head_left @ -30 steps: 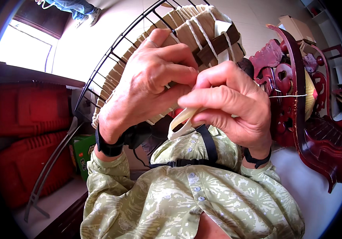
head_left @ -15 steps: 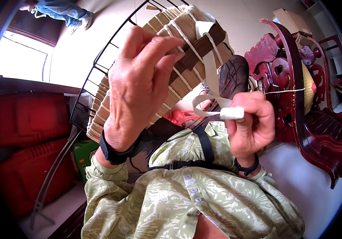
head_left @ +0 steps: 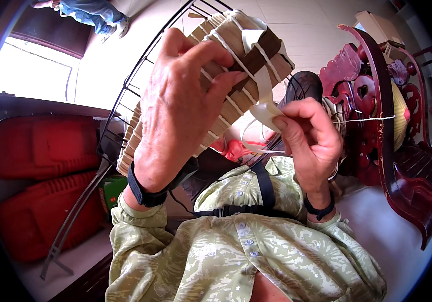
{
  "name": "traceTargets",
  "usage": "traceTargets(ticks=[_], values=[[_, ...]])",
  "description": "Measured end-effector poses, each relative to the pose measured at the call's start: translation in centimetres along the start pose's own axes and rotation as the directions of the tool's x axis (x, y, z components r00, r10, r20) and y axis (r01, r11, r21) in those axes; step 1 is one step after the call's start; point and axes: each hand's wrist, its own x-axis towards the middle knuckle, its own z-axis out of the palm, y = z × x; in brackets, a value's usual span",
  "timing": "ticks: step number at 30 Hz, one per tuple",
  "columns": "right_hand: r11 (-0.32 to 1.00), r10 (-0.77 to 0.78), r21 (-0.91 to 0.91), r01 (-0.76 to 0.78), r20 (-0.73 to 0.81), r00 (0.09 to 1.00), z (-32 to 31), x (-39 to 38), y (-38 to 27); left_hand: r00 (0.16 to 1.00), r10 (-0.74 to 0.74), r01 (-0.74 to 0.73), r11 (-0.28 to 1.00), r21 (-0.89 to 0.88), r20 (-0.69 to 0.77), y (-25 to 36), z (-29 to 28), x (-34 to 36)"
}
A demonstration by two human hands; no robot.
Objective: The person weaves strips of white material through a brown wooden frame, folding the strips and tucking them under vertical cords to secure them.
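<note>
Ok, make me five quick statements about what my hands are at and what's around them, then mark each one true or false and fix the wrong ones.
1. The right hand pinches a cream ribbon. True.
2. The left hand is at the carved wooden furniture. False: it is at the woven panel.
3. Each hand has a black band at its wrist. True.
4. The carved wooden furniture stands on the left side of the view. False: it stands on the right.
5. A brown strip lies across the woven panel. True.
</note>
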Motion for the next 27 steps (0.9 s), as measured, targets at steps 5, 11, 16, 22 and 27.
traceTargets(ticks=[5,11,16,22,27], values=[[0.998,0.026,-0.053,-0.024,0.039,0.999,0.1,0.8,0.1,0.999,0.041,-0.041,0.999,-0.001,0.028,-0.3,-0.1,-0.2],[0.995,-0.036,-0.089,0.036,0.007,0.999,0.7,1.2,0.8,0.999,-0.016,0.019,0.996,-0.089,0.038,-0.4,0.1,0.8],[0.949,-0.102,-0.306,0.082,-0.050,0.993,0.9,1.3,1.0,0.999,-0.032,0.032,0.999,-0.031,0.022,-0.1,0.2,0.3],[0.942,-0.062,-0.334,0.027,-0.094,0.994,1.3,1.9,0.8,0.998,0.066,-0.066,0.998,0.022,0.005,-0.5,0.7,0.6],[0.923,-0.032,-0.384,-0.008,-0.098,0.995,1.6,2.2,0.2,0.997,-0.032,0.028,0.998,-0.053,-0.065,-0.2,1.3,0.2]])
